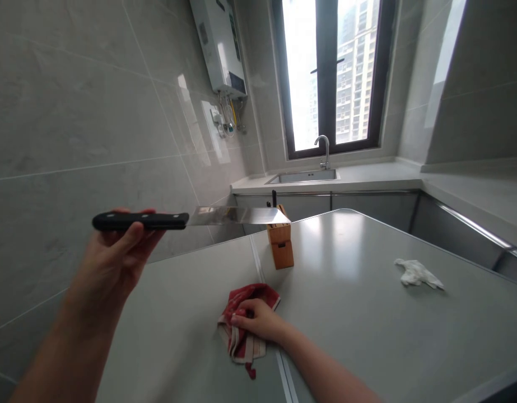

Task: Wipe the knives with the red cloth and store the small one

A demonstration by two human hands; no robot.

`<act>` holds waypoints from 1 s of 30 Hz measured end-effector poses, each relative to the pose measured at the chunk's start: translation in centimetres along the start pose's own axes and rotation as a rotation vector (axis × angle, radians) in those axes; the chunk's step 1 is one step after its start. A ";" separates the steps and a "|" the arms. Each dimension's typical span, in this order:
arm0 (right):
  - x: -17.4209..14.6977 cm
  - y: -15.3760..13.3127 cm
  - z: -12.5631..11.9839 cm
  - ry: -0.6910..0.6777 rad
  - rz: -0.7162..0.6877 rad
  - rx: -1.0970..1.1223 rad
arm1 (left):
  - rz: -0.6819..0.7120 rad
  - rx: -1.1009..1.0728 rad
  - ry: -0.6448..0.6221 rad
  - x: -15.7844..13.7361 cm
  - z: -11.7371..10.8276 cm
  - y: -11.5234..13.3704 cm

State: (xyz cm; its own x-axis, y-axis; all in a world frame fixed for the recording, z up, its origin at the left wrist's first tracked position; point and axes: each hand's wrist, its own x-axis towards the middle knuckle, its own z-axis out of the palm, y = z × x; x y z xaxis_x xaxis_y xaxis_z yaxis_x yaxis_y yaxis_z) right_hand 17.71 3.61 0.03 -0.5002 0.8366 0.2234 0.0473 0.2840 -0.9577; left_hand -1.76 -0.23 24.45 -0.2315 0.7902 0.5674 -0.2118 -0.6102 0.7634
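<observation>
My left hand (126, 252) is closed round the black riveted handle of a kitchen knife (228, 216), raised above the table at the left. The broad steel blade points right, and its tip overlaps the wooden knife block (282, 253) in my line of sight. Dark handles stick up from the block behind the blade. Lower down, my right hand (258, 320) pinches a red cloth with pale edges (252, 294), bunched on the tabletop. The cloth is apart from the knife.
The pale glossy table (346, 336) has a metal seam (285, 372) running across it. A crumpled white tissue (418, 274) lies at the right. Beyond are a counter with a sink (302, 176) and tap (324, 151). A tiled wall (73, 123) rises on the left.
</observation>
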 end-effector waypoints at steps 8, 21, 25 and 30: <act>0.1 0.2 -0.4 -0.046 0.059 0.149 | -0.299 -0.213 0.401 -5.5 -8.9 -7.8; 1.1 1.3 -1.2 0.271 0.126 1.036 | -0.441 -0.321 0.554 -9.9 -11.1 -16.8; 1.2 1.5 -1.4 0.311 0.088 1.121 | -0.455 -0.321 0.490 -10.6 -10.4 -17.1; 1.3 1.5 -1.5 0.350 0.088 1.092 | -0.508 -0.340 0.403 -11.3 -10.0 -17.3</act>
State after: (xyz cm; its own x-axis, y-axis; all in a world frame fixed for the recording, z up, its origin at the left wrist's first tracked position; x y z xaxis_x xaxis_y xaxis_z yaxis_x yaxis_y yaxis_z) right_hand 18.47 5.82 -0.87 -0.2570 0.9662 0.0226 -0.7898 -0.1965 -0.5810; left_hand -4.99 0.83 1.76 -0.3437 0.9383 -0.0391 -0.6538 -0.2092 0.7272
